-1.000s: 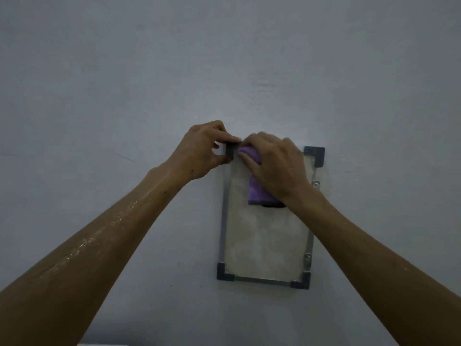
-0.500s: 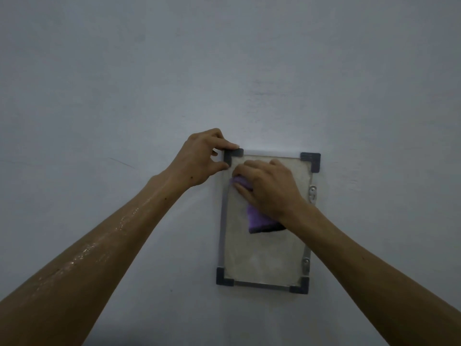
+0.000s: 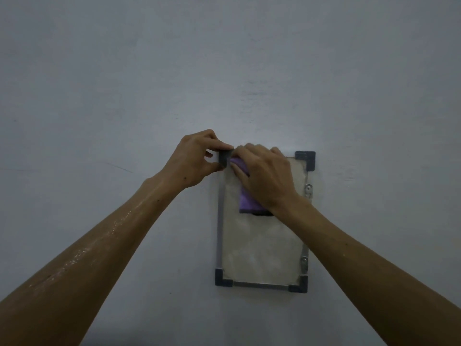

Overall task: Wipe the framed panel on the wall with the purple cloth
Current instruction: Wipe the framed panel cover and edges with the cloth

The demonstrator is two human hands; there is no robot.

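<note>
A framed panel [image 3: 259, 248] with a pale, smeared surface, a thin metal rim and dark corner caps hangs on the wall. My left hand [image 3: 193, 162] pinches its top-left corner cap between thumb and forefinger. My right hand [image 3: 265, 177] lies over the purple cloth [image 3: 247, 202] and presses it flat against the panel's upper left part, fingertips right beside the pinched corner. Most of the cloth is hidden under the hand; its lower edge and a fold at the fingertips show.
The plain grey-white wall [image 3: 224, 71] fills the view around the panel. Two small metal clips [image 3: 308, 189] sit on the panel's right rim. A dark strip lies along the bottom left edge of the view.
My right hand slid the cloth down the panel about half a second ago and has now moved back up to the top-left corner. My left hand kept its pinch on the corner.
</note>
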